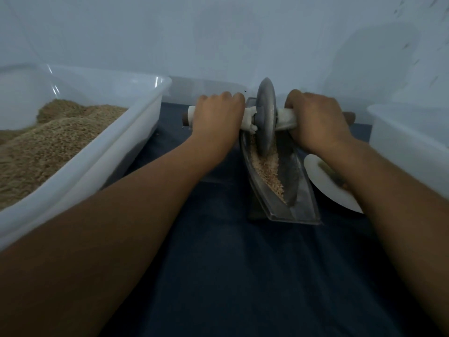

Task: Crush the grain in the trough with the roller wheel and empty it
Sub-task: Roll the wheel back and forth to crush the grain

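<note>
A trough (291,190) sits right of centre in the frame on the surface (230,263), running from the middle toward the lower right. Grain (269,171) lies inside it. A roller wheel (266,117) stands upright in the trough's far end, its axle handle (286,119) running left to right across it. The left hand (216,117) grips the handle left of the wheel; the right hand (315,120) grips it on the right. A large tub (97,147) holding a heap of grain fills the left of the frame. A second tub (408,132) stands at the right edge. A plate (325,186) lies between the trough and this tub, partly under the right forearm. A wall (218,32) rises behind everything.
</note>
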`<state>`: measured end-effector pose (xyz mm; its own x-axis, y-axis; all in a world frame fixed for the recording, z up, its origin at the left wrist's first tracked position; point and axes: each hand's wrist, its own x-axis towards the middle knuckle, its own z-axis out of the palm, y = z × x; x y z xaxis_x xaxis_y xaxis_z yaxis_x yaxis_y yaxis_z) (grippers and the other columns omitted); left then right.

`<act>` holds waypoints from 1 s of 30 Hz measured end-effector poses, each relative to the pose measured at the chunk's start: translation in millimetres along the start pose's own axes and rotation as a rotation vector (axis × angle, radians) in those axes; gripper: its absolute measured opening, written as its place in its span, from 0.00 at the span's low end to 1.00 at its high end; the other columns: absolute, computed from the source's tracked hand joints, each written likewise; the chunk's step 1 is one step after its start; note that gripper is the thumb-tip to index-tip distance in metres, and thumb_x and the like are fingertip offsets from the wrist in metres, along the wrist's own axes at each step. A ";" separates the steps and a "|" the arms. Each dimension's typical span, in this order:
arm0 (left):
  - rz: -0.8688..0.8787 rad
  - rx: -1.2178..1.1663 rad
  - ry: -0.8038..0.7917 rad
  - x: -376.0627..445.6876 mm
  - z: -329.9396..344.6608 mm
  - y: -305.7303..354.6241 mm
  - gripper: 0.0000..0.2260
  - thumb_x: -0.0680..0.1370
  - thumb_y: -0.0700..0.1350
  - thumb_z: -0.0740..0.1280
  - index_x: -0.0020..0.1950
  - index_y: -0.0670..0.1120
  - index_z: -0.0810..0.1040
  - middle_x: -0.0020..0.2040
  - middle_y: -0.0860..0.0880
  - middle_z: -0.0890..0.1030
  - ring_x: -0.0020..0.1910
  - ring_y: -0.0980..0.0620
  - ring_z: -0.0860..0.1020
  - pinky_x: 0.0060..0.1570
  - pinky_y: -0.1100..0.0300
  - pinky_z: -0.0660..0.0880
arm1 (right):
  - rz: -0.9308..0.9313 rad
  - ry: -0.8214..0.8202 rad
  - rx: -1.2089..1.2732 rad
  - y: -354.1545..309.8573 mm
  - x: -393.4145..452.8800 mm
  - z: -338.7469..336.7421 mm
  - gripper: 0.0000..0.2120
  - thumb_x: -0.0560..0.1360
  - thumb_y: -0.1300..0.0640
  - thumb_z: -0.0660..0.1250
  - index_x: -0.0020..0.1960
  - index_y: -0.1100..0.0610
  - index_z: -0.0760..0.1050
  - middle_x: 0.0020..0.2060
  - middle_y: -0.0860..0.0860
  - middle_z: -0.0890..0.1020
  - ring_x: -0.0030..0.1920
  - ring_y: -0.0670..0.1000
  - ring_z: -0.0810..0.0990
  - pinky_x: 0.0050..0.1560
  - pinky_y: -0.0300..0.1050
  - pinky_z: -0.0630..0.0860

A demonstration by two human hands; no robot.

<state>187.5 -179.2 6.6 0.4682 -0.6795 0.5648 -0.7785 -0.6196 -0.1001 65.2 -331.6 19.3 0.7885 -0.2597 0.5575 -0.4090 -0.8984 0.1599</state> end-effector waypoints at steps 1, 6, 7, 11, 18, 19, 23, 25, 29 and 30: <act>-0.002 0.001 -0.002 -0.4 -0.9 -0.4 0.08 0.76 0.37 0.66 0.54 0.44 0.72 0.52 0.43 0.78 0.49 0.40 0.78 0.44 0.52 0.62 | 0.001 -0.018 -0.005 0.2 -0.1 -0.5 0.11 0.74 0.61 0.69 0.55 0.60 0.74 0.46 0.60 0.80 0.45 0.63 0.78 0.41 0.48 0.61; -0.018 0.011 -0.092 -1.9 -7.7 2.9 0.11 0.74 0.38 0.68 0.53 0.45 0.71 0.52 0.43 0.79 0.49 0.42 0.79 0.44 0.53 0.64 | 0.014 -0.208 -0.044 0.4 -0.2 -13.6 0.10 0.74 0.57 0.69 0.53 0.57 0.74 0.46 0.58 0.80 0.41 0.58 0.72 0.40 0.48 0.63; -0.022 0.010 -0.118 -1.8 -10.1 3.3 0.11 0.74 0.38 0.68 0.54 0.45 0.72 0.53 0.43 0.79 0.50 0.42 0.78 0.44 0.53 0.64 | 0.011 -0.256 -0.049 -0.2 0.2 -17.9 0.09 0.73 0.56 0.69 0.53 0.56 0.75 0.46 0.57 0.80 0.41 0.56 0.71 0.40 0.47 0.64; -0.053 -0.014 -0.254 -1.5 -20.0 4.4 0.09 0.74 0.38 0.68 0.53 0.44 0.74 0.45 0.45 0.74 0.47 0.44 0.75 0.43 0.51 0.66 | 0.032 -0.487 -0.078 -6.2 -0.8 -37.7 0.13 0.70 0.55 0.74 0.52 0.56 0.78 0.46 0.56 0.81 0.42 0.56 0.76 0.40 0.46 0.69; 0.038 0.086 -0.597 -0.5 -45.1 9.6 0.20 0.69 0.51 0.78 0.42 0.45 0.68 0.35 0.47 0.67 0.40 0.45 0.72 0.46 0.50 0.74 | 0.081 -0.812 -0.106 -16.5 -2.9 -65.9 0.08 0.70 0.52 0.76 0.44 0.55 0.82 0.32 0.47 0.83 0.37 0.49 0.80 0.33 0.42 0.70; 0.061 0.119 -0.649 0.0 -47.6 10.9 0.21 0.69 0.54 0.78 0.41 0.45 0.68 0.35 0.47 0.67 0.38 0.46 0.71 0.47 0.51 0.74 | 0.087 -0.839 -0.095 -17.2 -3.3 -68.3 0.07 0.70 0.51 0.76 0.43 0.54 0.82 0.29 0.45 0.83 0.36 0.46 0.80 0.33 0.42 0.69; 0.117 0.168 -0.850 3.7 -51.6 13.5 0.18 0.73 0.57 0.73 0.49 0.42 0.80 0.47 0.44 0.81 0.43 0.46 0.78 0.47 0.55 0.72 | 0.081 -0.925 -0.074 -18.5 -3.8 -78.3 0.08 0.70 0.49 0.77 0.44 0.51 0.82 0.29 0.40 0.83 0.37 0.42 0.81 0.36 0.42 0.69; 0.136 0.185 -0.931 2.6 -53.3 12.5 0.21 0.74 0.57 0.71 0.56 0.41 0.81 0.54 0.44 0.82 0.50 0.46 0.79 0.48 0.56 0.71 | 0.075 -0.960 -0.046 -18.9 -4.1 -83.3 0.09 0.69 0.48 0.77 0.44 0.50 0.82 0.31 0.41 0.84 0.38 0.43 0.83 0.39 0.44 0.71; 0.149 0.156 -0.933 0.3 -55.6 12.5 0.22 0.75 0.56 0.71 0.61 0.41 0.80 0.58 0.43 0.80 0.49 0.46 0.78 0.47 0.58 0.70 | 0.077 -0.992 -0.013 -18.4 -4.0 -87.3 0.09 0.68 0.48 0.77 0.45 0.49 0.81 0.32 0.41 0.85 0.38 0.42 0.84 0.41 0.45 0.72; 0.147 0.156 -0.925 0.1 -56.0 12.5 0.22 0.75 0.56 0.72 0.61 0.41 0.80 0.57 0.43 0.80 0.50 0.46 0.78 0.48 0.57 0.71 | 0.081 -0.985 -0.011 -18.1 -3.8 -86.3 0.09 0.68 0.48 0.77 0.45 0.49 0.81 0.32 0.41 0.85 0.38 0.42 0.84 0.41 0.44 0.71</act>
<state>154.5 -165.0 51.3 0.5671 -0.7552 -0.3287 -0.8229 -0.5028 -0.2645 30.0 -283.7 84.7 0.7862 -0.5030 -0.3590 -0.4786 -0.8631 0.1612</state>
